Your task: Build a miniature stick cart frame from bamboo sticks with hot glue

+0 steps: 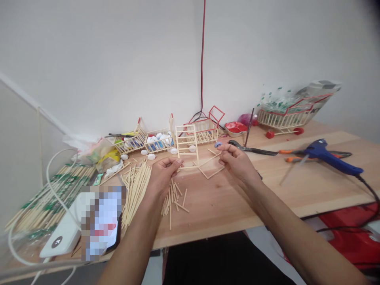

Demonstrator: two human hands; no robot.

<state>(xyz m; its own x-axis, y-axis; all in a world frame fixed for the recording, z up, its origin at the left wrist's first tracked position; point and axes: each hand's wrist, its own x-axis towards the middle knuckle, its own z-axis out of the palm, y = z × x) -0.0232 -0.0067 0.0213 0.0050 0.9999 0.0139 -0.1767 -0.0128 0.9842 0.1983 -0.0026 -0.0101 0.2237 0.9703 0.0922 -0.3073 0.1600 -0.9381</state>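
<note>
My left hand (164, 174) pinches the lower left corner of a ladder-like frame of thin wooden sticks (196, 147), which stands up from the tabletop. At its lower right corner, a square of bare sticks (203, 172) reaches toward my right hand (236, 162). The thumb and forefinger of that hand are closed at the square's right side, where the fingers hide the stick ends. I cannot tell whether the square and the ladder-like frame are joined. Short cut sticks (175, 198) lie just below my left hand.
Behind are small stick carts (160, 144), a red paint dish (236, 127) and a larger cart (282, 118). Scissors (258, 151) and a blue glue gun (332, 158) lie right. Long sticks (135, 190), a phone (103, 221) and a white power bank (59, 239) lie left.
</note>
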